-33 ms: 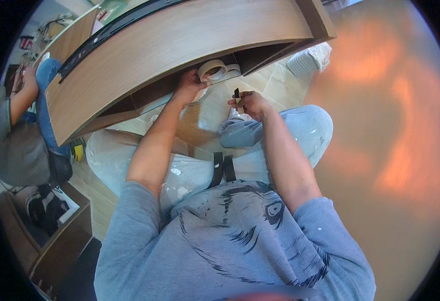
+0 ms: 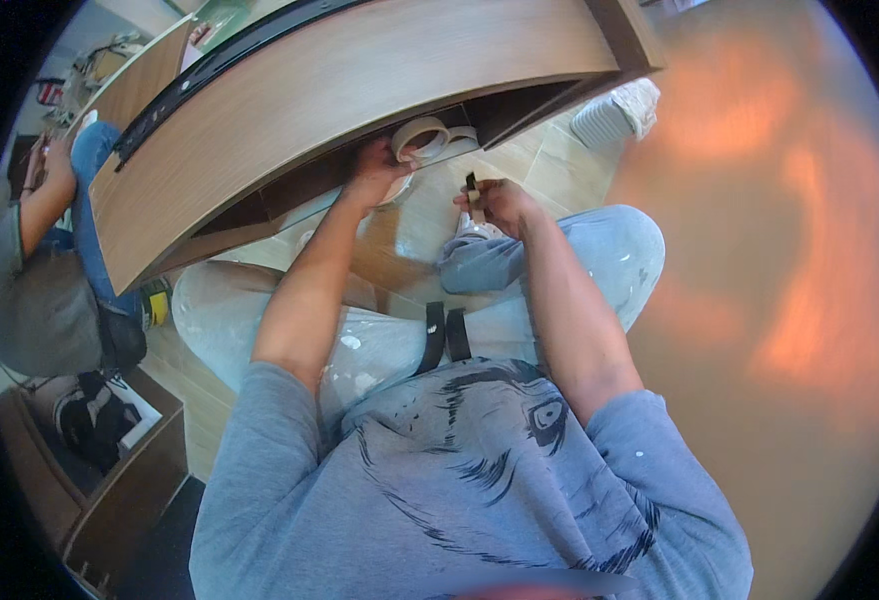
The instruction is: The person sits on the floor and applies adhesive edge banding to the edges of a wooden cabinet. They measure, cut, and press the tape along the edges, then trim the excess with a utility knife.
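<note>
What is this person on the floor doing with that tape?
A person sits on the tiled floor beside a brown wooden cabinet. Their left hand holds a beige roll of masking tape up by the cabinet's lower edge. Their right hand pinches a small dark tool. Another person sits further left.

Both your forearms reach forward from the lower edge, bare below grey sleeves. Your left hand (image 2: 377, 170) is raised farther out, fingers curled closed in a grip. Your right hand (image 2: 499, 203) sits nearer and lower, fingers pinched together, wrist bent slightly inward.
</note>
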Tool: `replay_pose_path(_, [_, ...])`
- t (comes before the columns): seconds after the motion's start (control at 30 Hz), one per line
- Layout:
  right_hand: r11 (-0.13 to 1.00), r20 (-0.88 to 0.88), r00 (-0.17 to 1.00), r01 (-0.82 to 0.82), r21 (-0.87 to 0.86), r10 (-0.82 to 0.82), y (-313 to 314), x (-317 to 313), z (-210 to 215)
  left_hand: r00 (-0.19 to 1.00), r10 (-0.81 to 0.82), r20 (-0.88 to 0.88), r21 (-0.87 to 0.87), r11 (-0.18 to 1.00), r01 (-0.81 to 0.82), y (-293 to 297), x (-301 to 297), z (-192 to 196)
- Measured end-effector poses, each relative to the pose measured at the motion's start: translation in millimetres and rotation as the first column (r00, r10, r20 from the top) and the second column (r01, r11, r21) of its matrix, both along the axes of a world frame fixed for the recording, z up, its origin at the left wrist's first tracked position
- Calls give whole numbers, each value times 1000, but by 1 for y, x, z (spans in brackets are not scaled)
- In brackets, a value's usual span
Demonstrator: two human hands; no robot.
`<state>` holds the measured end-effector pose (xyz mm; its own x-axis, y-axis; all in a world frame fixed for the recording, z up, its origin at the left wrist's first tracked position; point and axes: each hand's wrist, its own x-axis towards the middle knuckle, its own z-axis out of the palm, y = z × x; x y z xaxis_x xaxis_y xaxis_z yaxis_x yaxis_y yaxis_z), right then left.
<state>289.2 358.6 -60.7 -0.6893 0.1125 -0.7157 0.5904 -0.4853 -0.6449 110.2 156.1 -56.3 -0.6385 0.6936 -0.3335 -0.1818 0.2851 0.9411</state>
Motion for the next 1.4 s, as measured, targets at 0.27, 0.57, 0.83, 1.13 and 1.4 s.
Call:
replay_pose_path(0.27, [984,43,988,153,-95,-150,4,-14,8,1000,28,12,36,999,-28,2,1,4])
replay_pose_path(0.57, [964,-55,964,263,23,-262,13,-38,-22,999,34,34,2,999,-34,3,3,22])
replay_pose_path(0.83, [959,-43,964,266,94,-263,13,-39,-12,999,44,-24,-17,999,-44,-2,9,29])
replay_pose_path(1.13, [934,-56,937,347,83,-344,12,-43,-20,995,9,-96,-154,988,-23,-16,11,25])
replay_pose_path(1.4, [900,-25,902,431,66,-430,12,-46,-26,999,-22,-27,-104,994,19,-21,19,26])
